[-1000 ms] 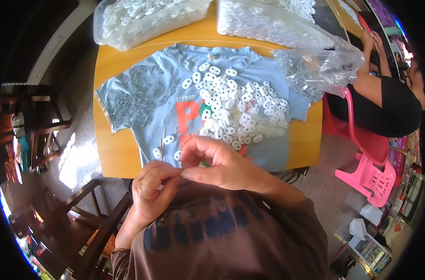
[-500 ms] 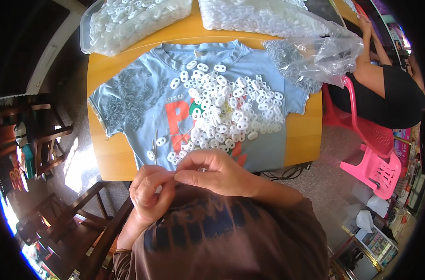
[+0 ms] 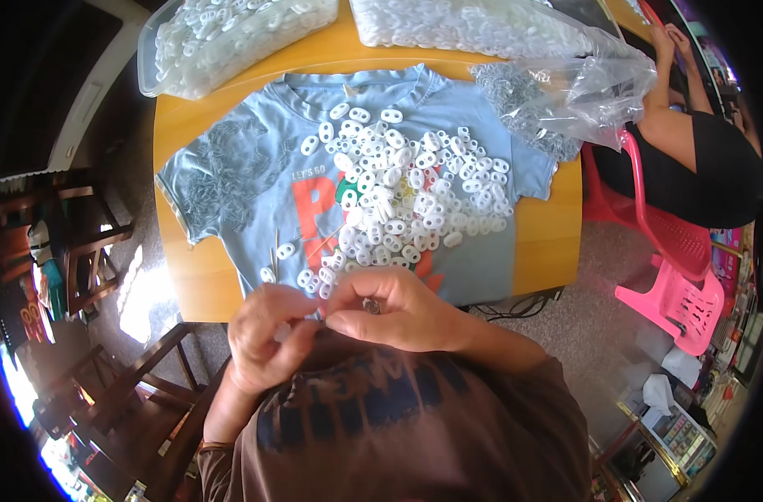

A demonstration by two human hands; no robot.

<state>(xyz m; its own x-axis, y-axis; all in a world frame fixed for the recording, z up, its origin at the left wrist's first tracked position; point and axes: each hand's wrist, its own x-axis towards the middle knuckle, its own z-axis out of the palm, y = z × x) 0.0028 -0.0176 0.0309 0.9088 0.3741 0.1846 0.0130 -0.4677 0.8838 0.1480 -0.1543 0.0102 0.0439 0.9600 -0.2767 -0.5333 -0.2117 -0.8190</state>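
Observation:
My left hand [image 3: 268,335] and my right hand [image 3: 402,314] meet in front of my chest, just past the table's near edge. Thumb and fingers of each are pinched, with the fingertips almost touching. What lies between them is too small and hidden to name; a whitish bit shows within my left hand's curl. Beyond my hands, a pile of white oval plastic pieces with two holes [image 3: 398,180] covers the middle of a light blue T-shirt [image 3: 482,280]. On the shirt's left sleeve lie many small grey spring-like bits [image 3: 231,176]. Two thin sticks [image 3: 275,251] lie by the nearest pieces.
Two clear tubs of white pieces, left [image 3: 151,63] and right [image 3: 482,29], stand at the back of the wooden table [image 3: 201,280]. A clear plastic bag [image 3: 595,96] of grey bits lies at the right. Another person sits on a pink chair [image 3: 649,217]; a wooden chair [image 3: 138,368] is left.
The fingers of my left hand have opened slightly, and my fingertips have shifted a little against each other. The whole view has moved slightly. The other person's hands have moved.

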